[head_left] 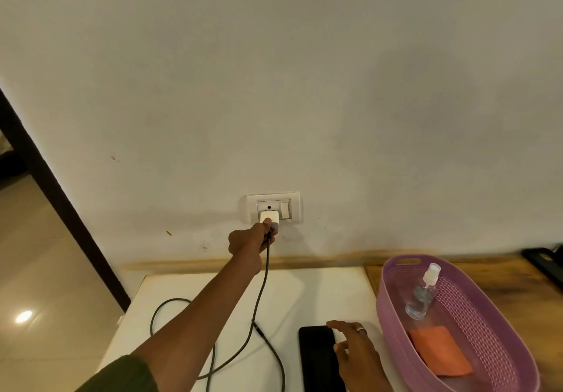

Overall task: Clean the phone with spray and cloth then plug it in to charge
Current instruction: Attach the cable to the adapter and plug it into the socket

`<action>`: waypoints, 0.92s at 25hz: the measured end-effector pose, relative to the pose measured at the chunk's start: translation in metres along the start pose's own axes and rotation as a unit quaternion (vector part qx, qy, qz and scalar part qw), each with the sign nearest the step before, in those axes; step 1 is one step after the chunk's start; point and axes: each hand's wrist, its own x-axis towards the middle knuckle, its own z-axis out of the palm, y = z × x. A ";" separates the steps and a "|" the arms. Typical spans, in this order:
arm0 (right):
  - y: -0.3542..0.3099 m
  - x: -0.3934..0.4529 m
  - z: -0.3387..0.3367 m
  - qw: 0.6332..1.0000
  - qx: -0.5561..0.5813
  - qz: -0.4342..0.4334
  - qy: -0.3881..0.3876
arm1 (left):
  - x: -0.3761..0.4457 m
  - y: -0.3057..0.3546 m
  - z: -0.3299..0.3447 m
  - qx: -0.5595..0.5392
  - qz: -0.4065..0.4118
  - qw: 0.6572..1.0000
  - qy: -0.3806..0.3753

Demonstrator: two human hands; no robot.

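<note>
My left hand (249,241) reaches up to the wall and grips a white charger adapter (270,218) at the wall socket (274,207). A dark cable (259,300) hangs from the adapter and loops over the white tabletop (320,294). The black phone (318,358) lies flat near the table's front. My right hand (355,349) rests on the phone's right edge with relaxed fingers. A clear spray bottle (423,292) and an orange cloth (440,352) lie inside the purple basket (393,330) at the right.
A wooden surface (524,294) lies under and behind the basket, with a dark object (545,262) at its far right edge. A dark door frame (61,209) runs down the left, beside a tiled floor (45,300).
</note>
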 end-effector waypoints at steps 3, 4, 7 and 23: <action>-0.001 0.004 0.005 1.000 0.023 0.012 0.010 | 0.003 0.001 0.006 0.003 0.005 1.000 0.013; -0.002 0.004 0.006 0.999 0.033 0.016 0.010 | 0.004 -0.001 0.006 0.010 0.008 1.000 0.017; -0.009 0.006 0.011 0.999 0.052 -0.003 0.005 | 0.010 -0.004 0.007 0.018 0.021 1.000 0.009; -0.022 0.000 0.020 0.999 0.028 -0.001 0.037 | -0.008 -0.005 -0.012 0.137 0.098 0.986 0.007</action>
